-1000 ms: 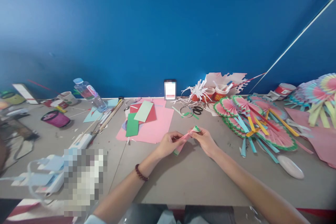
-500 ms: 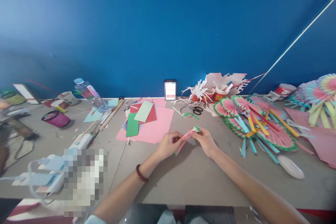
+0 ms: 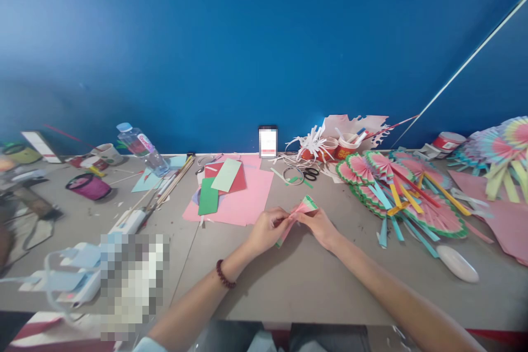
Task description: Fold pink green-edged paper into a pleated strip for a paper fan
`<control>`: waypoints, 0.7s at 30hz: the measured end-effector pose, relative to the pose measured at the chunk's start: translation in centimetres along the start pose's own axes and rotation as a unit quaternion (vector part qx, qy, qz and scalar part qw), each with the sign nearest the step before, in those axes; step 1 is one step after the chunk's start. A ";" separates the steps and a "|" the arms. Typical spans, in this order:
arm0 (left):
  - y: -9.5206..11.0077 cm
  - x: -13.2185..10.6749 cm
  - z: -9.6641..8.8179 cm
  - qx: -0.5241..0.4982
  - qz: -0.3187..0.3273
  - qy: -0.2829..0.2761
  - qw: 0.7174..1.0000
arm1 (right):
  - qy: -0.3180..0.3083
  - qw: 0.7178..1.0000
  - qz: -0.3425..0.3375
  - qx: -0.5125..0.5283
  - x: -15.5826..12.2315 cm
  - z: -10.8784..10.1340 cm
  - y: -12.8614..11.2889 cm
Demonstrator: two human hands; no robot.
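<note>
Both my hands meet at the middle of the grey table (image 3: 289, 280), closed on a small folded pink paper fan with a green edge (image 3: 303, 207). My left hand (image 3: 267, 230), with a dark bead bracelet on its wrist, pinches the fan's lower end. My right hand (image 3: 320, 225) grips it just right of the middle, and the pleated top fans out above my fingers. The fan is tilted, top to the right.
Pink, red and green paper sheets (image 3: 231, 192) lie just beyond my hands. Finished paper fans with coloured strips (image 3: 396, 192) pile at the right. Scissors (image 3: 310, 172), paper cups (image 3: 338, 148), a phone (image 3: 267, 141), a water bottle (image 3: 140, 147) and sticks (image 3: 173, 182) stand farther back.
My hands have drawn closer together on the fan and shifted slightly toward me; the pleated top has spread a little wider.
</note>
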State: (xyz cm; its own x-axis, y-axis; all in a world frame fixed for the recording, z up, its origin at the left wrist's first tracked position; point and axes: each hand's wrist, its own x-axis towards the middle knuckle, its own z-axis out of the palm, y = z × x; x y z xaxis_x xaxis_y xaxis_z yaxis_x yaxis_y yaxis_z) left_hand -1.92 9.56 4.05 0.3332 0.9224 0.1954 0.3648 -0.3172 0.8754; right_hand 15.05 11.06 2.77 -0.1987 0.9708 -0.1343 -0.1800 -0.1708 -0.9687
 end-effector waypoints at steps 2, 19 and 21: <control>-0.1 0.0 0.0 0.006 -0.011 -0.010 1.000 | 0.024 1.000 -0.003 0.008 0.3 -0.2 0.2; -1.1 0.2 -0.2 -0.026 -0.092 -0.011 0.995 | 0.091 0.995 -0.011 0.028 0.9 -0.9 0.5; -0.9 0.2 -0.3 -0.016 -0.091 -0.007 0.996 | 0.084 0.996 -0.016 0.023 0.9 -0.9 0.5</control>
State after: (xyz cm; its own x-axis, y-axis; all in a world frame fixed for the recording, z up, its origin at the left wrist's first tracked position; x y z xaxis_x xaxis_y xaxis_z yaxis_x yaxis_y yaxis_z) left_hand -2.45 10.05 3.42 0.2763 0.9607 0.0262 0.3918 -0.1375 0.9097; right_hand 15.61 12.00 1.95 -0.0281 0.9898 -0.1399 -0.2282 -0.1426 -0.9631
